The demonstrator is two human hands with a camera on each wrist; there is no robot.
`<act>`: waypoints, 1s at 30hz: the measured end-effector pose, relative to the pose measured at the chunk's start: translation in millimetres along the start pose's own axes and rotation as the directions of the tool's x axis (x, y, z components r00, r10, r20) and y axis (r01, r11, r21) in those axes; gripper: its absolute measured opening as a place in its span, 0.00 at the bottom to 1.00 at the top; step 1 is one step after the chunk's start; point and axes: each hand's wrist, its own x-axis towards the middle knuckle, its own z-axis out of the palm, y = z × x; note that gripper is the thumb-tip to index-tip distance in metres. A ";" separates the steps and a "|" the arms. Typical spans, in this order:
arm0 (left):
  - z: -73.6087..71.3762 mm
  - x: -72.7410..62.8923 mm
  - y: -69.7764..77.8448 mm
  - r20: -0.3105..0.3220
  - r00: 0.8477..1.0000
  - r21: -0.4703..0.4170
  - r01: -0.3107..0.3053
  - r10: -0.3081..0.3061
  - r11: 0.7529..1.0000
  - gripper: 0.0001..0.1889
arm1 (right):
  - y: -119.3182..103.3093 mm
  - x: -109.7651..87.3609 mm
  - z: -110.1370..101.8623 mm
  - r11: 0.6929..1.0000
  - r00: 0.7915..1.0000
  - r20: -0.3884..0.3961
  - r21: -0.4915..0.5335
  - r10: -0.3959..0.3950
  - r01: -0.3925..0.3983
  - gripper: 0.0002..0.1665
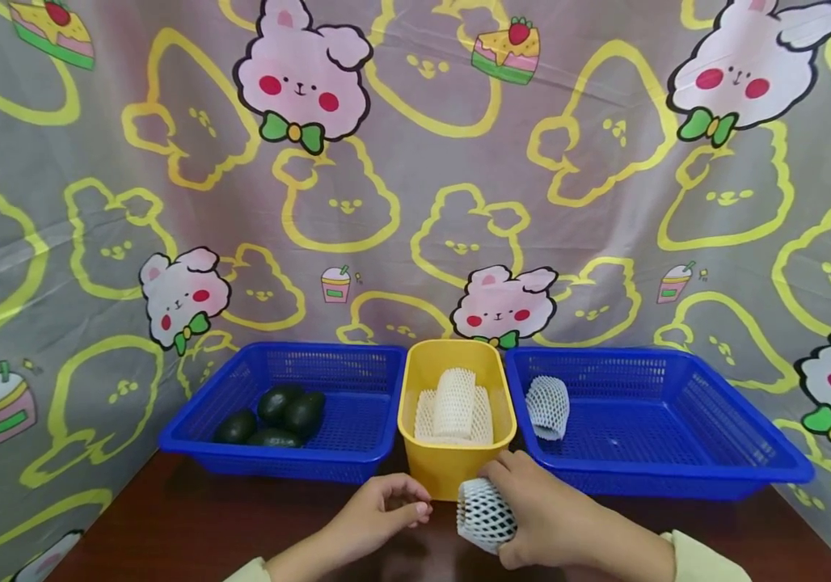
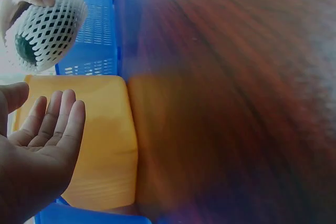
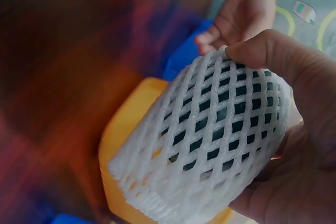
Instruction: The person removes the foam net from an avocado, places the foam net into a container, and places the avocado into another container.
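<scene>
My right hand holds an avocado in a white foam net sleeve in front of the yellow bin. Dark green skin shows through the mesh in the right wrist view, and one end of the sleeve extends loosely past the fruit. My left hand is just left of the wrapped avocado, apart from it, with palm turned up and fingers loosely bent around nothing. Inside the yellow bin lie several white foam net sleeves.
At left, a blue basket contains several dark green avocados. The blue basket at right has a foam net sleeve near its left wall; its contents are unclear. A patterned cloth hangs behind the dark wooden table.
</scene>
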 end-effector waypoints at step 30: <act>9.5 -3.8 -30.1 0.054 0.987 -0.043 0.154 -0.152 0.987 0.06 | 4.2 25.6 57.5 0.995 0.997 0.045 -0.078 -0.055 0.059 0.41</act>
